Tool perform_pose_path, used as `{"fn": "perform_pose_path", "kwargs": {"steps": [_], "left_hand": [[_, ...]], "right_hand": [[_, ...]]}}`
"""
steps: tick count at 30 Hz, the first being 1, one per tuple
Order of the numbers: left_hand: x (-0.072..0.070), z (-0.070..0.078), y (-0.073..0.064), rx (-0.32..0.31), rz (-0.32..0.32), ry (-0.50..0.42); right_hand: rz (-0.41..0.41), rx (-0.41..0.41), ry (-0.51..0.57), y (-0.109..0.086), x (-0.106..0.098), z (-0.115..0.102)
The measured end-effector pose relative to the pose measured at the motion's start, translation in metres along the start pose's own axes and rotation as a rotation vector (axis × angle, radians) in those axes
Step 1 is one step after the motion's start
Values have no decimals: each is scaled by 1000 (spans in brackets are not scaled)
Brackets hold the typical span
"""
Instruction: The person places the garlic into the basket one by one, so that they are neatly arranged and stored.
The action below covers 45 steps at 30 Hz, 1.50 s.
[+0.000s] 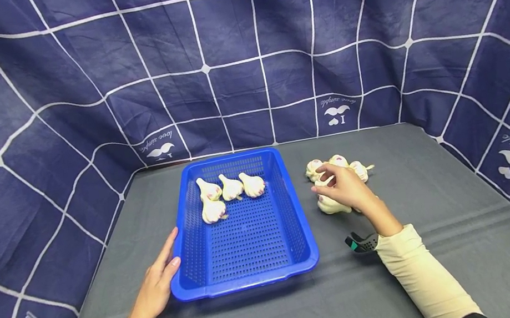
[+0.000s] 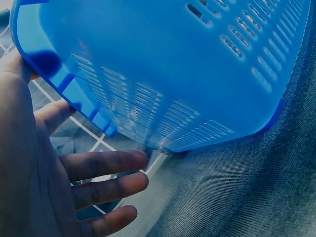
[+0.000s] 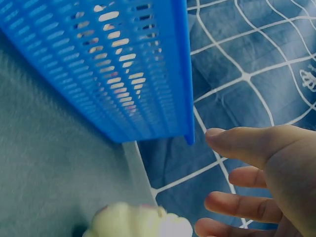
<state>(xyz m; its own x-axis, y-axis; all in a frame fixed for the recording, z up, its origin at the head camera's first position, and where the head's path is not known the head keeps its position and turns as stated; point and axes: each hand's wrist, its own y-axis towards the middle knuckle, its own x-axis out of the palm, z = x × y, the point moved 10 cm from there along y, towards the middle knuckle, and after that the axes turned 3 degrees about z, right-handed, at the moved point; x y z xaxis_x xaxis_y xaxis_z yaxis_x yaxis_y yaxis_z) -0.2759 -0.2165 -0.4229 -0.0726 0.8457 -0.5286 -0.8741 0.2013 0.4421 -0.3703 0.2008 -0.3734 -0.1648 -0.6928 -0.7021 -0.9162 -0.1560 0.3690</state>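
A blue plastic basket stands on the grey table with several garlic bulbs grouped toward its back left. My left hand rests at the basket's left rim; in the left wrist view the thumb and a finger touch the rim while the other fingers stretch out straight beside the slotted wall. On the right, my right hand hovers over a loose cluster of garlic bulbs, partly covering them. The right wrist view shows its fingers spread, holding nothing, with a pale garlic bulb below.
A blue grid-patterned cloth hangs behind the table and along both sides. Dark wrist straps sit on both arms. The grey tabletop shows in front of the basket and between it and the loose bulbs.
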Motion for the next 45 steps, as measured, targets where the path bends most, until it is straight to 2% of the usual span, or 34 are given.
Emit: {"fn": "perform_pose_path", "kwargs": {"steps": [7, 15, 19, 27, 35, 45], "left_hand": [[-1, -1, -1, 1, 11, 2], [0, -1, 0, 6, 9, 0], [-1, -1, 0, 5, 9, -8], [1, -3, 0, 7, 1, -15], [1, -1, 1, 11, -5, -24], [1, -1, 1, 1, -4, -13]], "right_hand": [[-6, 1, -40, -8, -2, 11], [-20, -50, -123, -19, 1, 21], [-12, -73, -124, -23, 4, 25], [-23, -163, -168, -29, 13, 23], [-33, -178, -195, -33, 20, 25], [-13, -246, -198, -35, 21, 17]]}}
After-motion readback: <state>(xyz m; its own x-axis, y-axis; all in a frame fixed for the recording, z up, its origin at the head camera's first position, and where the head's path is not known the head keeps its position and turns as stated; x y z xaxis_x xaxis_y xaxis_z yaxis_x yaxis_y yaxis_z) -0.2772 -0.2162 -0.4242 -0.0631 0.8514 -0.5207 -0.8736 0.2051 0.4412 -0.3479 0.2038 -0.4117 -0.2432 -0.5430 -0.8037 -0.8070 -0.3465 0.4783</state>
